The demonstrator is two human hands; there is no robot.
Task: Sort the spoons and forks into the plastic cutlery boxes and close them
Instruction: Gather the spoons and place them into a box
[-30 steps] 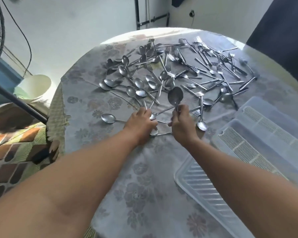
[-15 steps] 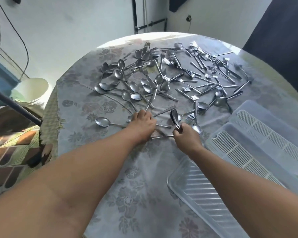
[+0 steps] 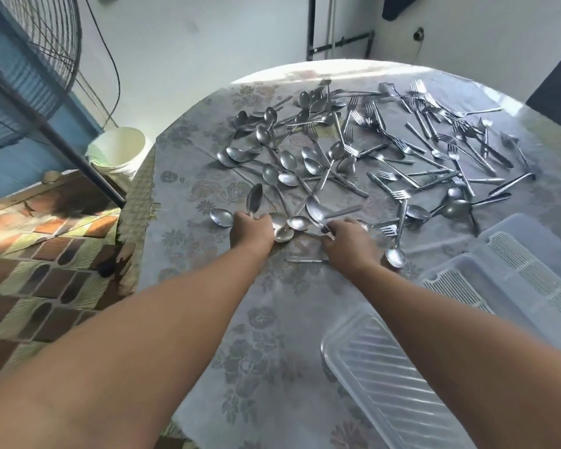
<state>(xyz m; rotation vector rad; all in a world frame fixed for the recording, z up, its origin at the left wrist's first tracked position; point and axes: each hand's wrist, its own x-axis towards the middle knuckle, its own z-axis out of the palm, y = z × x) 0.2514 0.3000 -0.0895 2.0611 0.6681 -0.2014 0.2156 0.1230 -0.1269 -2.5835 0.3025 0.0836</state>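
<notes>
Several steel spoons (image 3: pixel 289 160) lie scattered over the middle of the round table, with several forks (image 3: pixel 434 147) spread to the right of them. My left hand (image 3: pixel 252 233) grips a spoon (image 3: pixel 254 199) by its handle, bowl pointing up. My right hand (image 3: pixel 350 244) holds another spoon (image 3: pixel 314 209) by the handle, its bowl tilted to the upper left. More spoon bowls (image 3: pixel 284 228) lie between the two hands. Clear plastic cutlery boxes (image 3: pixel 512 270) stand open at the right, and a ribbed lid (image 3: pixel 386 377) lies in front of them.
The table (image 3: pixel 272 335) wears a grey floral cloth and its left edge drops to a tiled floor. A white bucket (image 3: pixel 119 150) and a fan stand (image 3: pixel 62 137) are on the left beyond the edge. A loose spoon (image 3: pixel 395 257) lies by my right wrist.
My left hand has lifted a spoon off the table and shifted left. The right hand keeps its spoon, now tilted lower toward the left. The view swung rightward.
</notes>
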